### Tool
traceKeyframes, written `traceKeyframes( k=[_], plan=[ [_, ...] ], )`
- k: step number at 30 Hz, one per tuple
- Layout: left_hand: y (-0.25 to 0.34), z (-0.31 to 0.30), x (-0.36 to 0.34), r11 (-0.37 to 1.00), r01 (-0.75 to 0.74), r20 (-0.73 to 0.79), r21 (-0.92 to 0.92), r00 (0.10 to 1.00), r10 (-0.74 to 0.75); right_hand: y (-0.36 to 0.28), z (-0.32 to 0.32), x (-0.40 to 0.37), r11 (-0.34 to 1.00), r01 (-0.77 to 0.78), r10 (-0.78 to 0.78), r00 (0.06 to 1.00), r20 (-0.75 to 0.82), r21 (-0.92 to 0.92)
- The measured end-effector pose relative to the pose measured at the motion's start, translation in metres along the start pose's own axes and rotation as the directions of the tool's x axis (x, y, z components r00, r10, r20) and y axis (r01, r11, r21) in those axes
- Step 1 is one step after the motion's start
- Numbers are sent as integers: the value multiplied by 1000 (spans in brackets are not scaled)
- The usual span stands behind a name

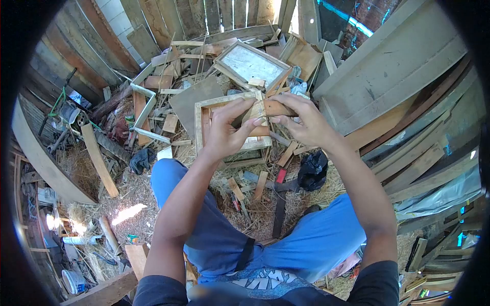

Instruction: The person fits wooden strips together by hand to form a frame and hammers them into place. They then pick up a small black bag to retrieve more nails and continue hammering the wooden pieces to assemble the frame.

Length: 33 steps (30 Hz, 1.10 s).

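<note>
head view: left hand (pixel 227 131) and right hand (pixel 302 121), both clamped on one wood piece (pixel 275 108), two frames (pixel 200 125) (pixel 251 64) beyond

I count two hands of my own, left hand (pixel 224 135) and right hand (pixel 303 122), with one wooden block (pixel 273 108) pinched in the fingers (pixel 240 104) of both. Two wooden frames lie on the ground: the near frame (pixel 200 127) under my hands and the far frame (pixel 250 64), which has a pale panel. One flat brown board (pixel 196 99) sits between them. One long dark blade (pixel 279 204) lies near me, one black bag (pixel 312 171) to its right and one dark rag (pixel 140 159) to the left. The loose wood offcuts are too many to count.
</note>
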<state>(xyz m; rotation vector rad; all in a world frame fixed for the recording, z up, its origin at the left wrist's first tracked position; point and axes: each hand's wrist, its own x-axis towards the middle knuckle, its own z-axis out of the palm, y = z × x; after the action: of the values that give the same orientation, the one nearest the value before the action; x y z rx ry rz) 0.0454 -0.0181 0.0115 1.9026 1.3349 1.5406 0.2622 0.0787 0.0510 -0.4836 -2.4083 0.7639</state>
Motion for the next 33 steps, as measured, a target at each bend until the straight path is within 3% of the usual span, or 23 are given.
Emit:
traceKeyframes(
  k=[5,9,11,18,20,21,23,25,28,33],
  plan=[
    [5,-3,2,995,-98,-17,22,995,99,4,6,-1,993,11,-9,1000,-25,114],
    [3,-5,1,992,-122,-13,44,992,122,6,3,-2,998,12,-14,1000,21,63],
    [3,-9,4,1000,-26,83,9,996,26,7,4,-3,999,29,-29,1000,-11,25],
    [-3,-20,12,999,-30,83,21,996,28,16,10,-4,994,-83,84,996,-15,74],
    [-3,-27,14,1000,-3,60,17,998,2,18,13,-3,938,-253,259,966,6,239],
    [-2,-33,15,1000,-4,60,16,998,4,21,16,-3,938,-253,259,966,5,238],
    [-1,-46,16,967,199,80,159,974,-214,30,21,-1,931,-181,219,972,-87,317],
    [-10,-48,17,978,197,52,74,978,-201,37,25,0,888,-197,252,964,-81,415],
    [-18,-49,18,938,255,-46,-235,961,-273,50,35,1,805,-216,308,948,-79,553],
    [-20,-52,16,871,310,-33,-382,937,-348,42,40,5,681,-254,374,927,-29,687]
  ],
)
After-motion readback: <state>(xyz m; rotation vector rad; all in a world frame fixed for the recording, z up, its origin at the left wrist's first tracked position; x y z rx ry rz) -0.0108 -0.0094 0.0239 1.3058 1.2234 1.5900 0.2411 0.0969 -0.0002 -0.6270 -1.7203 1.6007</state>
